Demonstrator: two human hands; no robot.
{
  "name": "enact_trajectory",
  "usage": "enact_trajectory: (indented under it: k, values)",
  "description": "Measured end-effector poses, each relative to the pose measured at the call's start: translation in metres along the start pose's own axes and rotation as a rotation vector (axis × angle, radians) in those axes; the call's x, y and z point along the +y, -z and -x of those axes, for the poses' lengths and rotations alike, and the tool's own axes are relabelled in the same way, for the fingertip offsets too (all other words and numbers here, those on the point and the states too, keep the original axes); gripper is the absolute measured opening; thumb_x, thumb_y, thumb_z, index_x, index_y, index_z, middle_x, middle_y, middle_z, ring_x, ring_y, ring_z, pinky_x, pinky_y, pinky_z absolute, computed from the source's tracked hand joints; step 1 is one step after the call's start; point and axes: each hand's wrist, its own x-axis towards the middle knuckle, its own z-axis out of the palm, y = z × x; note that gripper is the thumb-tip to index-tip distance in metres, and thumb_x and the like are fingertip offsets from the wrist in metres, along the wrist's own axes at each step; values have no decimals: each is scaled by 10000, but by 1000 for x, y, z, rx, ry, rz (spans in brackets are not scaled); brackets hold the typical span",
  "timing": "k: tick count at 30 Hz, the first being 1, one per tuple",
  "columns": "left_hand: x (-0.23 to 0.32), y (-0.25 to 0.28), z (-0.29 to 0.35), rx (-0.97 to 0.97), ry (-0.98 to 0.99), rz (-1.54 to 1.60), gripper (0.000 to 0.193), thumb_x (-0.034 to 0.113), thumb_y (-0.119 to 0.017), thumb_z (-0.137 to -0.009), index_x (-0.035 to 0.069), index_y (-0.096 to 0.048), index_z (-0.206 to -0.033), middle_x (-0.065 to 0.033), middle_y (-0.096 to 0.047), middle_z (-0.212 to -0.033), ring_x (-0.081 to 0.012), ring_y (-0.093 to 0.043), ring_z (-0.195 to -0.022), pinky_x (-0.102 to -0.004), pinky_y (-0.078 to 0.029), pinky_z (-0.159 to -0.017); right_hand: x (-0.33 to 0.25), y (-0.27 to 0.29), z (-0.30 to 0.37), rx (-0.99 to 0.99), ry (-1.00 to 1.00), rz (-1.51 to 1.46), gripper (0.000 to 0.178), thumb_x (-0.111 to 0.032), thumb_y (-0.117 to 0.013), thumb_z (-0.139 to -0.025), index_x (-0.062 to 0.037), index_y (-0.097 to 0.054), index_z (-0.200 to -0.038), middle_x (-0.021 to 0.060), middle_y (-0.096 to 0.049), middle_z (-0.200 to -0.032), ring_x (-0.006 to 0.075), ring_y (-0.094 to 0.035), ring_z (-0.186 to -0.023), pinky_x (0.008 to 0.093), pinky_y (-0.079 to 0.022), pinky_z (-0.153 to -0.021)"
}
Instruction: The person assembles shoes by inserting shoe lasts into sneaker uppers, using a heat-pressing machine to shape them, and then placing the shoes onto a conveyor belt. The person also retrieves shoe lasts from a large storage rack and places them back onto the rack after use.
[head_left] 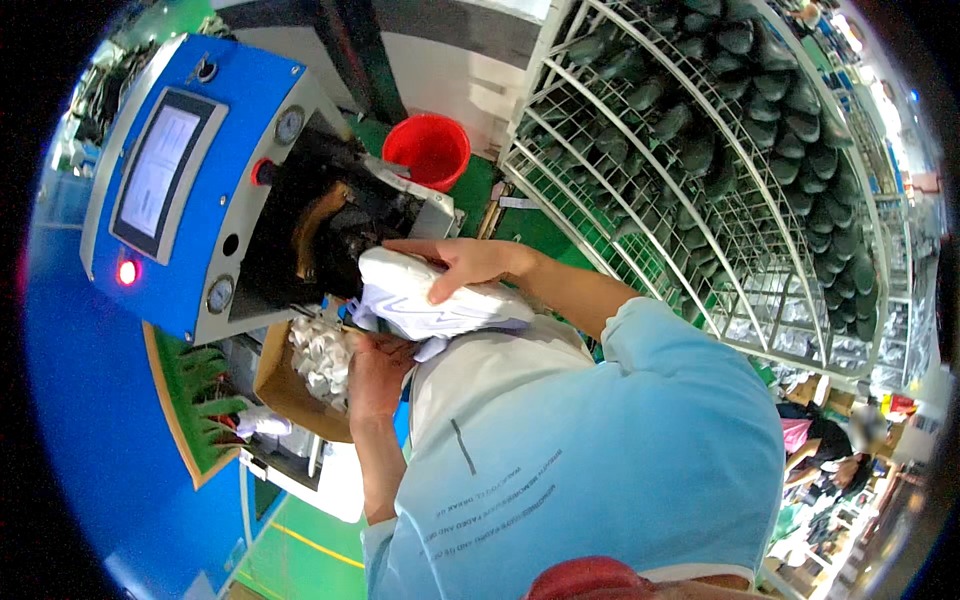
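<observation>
And the right hand had the white shoe clamped just outside the blue machine, seemingly to steady it, while the left hand, grip impossible to tell, sat close beside it near the carton edge, white wads presumably handy.

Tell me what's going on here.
A person holds a white shoe in the right hand in front of a blue machine with a lit screen. The left hand is close by the shoe; whether it grips it is unclear. A cardboard box of white crumpled pieces sits near that hand, and a red bucket stands farther off.
</observation>
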Motion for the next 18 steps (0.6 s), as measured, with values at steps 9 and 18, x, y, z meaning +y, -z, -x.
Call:
enact_trajectory:
  k: [9, 18]
  values:
    - [-3, -16, -12, 178, -266, -479, 371, 365, -699, -966, 6, -674, -1059, -42, -663, -948, -125, -604, -851, -289, -485, -779, -3, -11, 19, 203, -261, -438, 1121, -230, -836, -644, -13, -283, -1595, 151, -409, -1579, 264, -428, -1436, 379, -306, -1199]
    - [-28, -39, -30, 191, -485, 183, 236, 133, -629, -1015, 40, -590, -1228, -2, -643, -1083, -84, -573, -966, -251, -480, -862, 4, -3, -3, 317, -336, -492, 995, -131, -697, -687, -9, -296, -1589, 177, -483, -1513, 288, -521, -1355, 388, -391, -1149]
